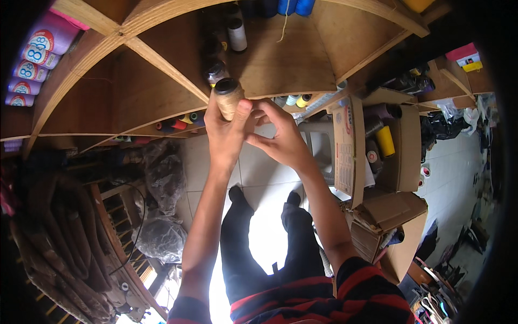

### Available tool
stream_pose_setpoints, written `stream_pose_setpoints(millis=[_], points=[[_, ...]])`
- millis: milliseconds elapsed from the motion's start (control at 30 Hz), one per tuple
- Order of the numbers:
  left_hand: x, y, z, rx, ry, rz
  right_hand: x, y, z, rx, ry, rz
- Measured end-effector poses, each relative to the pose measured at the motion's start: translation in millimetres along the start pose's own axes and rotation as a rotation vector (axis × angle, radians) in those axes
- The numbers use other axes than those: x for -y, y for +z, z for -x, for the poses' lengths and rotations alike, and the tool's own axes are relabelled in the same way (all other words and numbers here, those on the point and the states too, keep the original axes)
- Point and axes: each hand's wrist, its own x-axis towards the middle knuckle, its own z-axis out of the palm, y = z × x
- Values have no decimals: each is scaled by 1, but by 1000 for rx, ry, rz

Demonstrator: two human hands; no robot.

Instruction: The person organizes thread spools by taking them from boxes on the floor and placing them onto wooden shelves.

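Observation:
My left hand (223,137) is closed around a cone of tan thread (230,102) with a black top, held up just in front of the wooden shelf (278,73). Close on its right is my right hand (284,139), fingers bent toward the cone and thumb apart from them. Nothing shows in its grasp, though the fingertips are partly hidden behind the left thumb. Just beyond the tan cone, a dark thread spool (215,70) stands in the shelf compartment. A grey-white spool (237,35) sits farther back.
Purple thread packs (38,62) fill a compartment at left, and blue spools (295,6) sit at the top. An open cardboard box (349,151) with spools stands at right. Clear plastic bags (162,237) and brown cloth (65,237) lie at lower left.

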Motion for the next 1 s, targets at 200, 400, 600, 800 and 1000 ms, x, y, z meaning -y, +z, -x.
stream_pose_setpoints(millis=[200, 400, 600, 800, 1000], points=[[14, -3, -4, 59, -25, -80, -15, -4, -8, -119, -58, 139], [16, -2, 1, 6, -2, -94, -42, -16, -44, -335, -78, 212], [19, -9, 8, -10, -50, -29, -78, -13, -82, -366, -56, 276], [27, -16, 15, -8, -73, -45, -99, -6, -120, -373, 26, 503], [30, -19, 21, -9, -117, -49, -120, -1, -127, -274, -52, 503]])
